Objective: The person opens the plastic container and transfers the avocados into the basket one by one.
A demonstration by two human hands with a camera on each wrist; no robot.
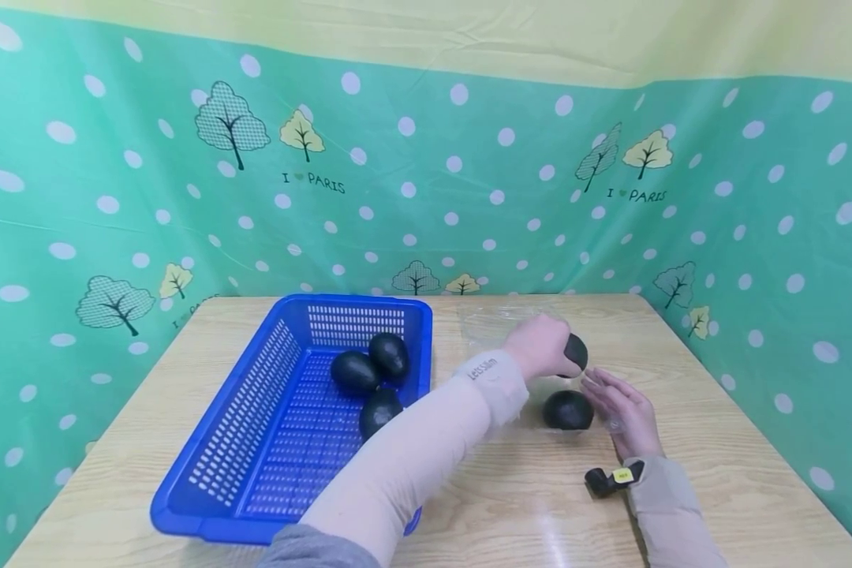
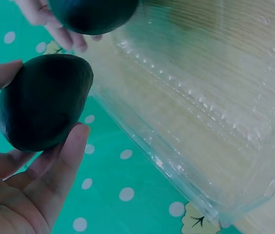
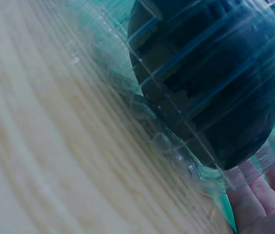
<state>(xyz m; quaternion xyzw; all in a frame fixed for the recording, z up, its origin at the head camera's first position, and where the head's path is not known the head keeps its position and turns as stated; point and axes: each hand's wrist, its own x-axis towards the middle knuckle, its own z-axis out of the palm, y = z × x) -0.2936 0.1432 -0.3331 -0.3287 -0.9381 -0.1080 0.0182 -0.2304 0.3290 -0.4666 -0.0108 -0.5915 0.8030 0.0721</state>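
My left hand (image 1: pixel 539 345) grips a dark avocado (image 1: pixel 577 355) between thumb and fingertips, above a clear plastic clamshell box (image 2: pixel 166 168). In the left wrist view, that avocado (image 2: pixel 45 102) is held beside the box's edge. A second avocado (image 1: pixel 568 411) lies at the right end of the box, seen through the plastic in the right wrist view. Against the box's right side rests my right hand (image 1: pixel 626 414), its fingers (image 3: pixel 256 195) extended along the clear wall.
A blue plastic basket (image 1: pixel 216 426) with slotted walls stands on the left of the wooden table (image 1: pixel 490 513). Several avocados (image 1: pixel 356 373) lie in it, one partly covered by my left sleeve. A green dotted curtain (image 1: pixel 426 221) hangs behind and at both sides.
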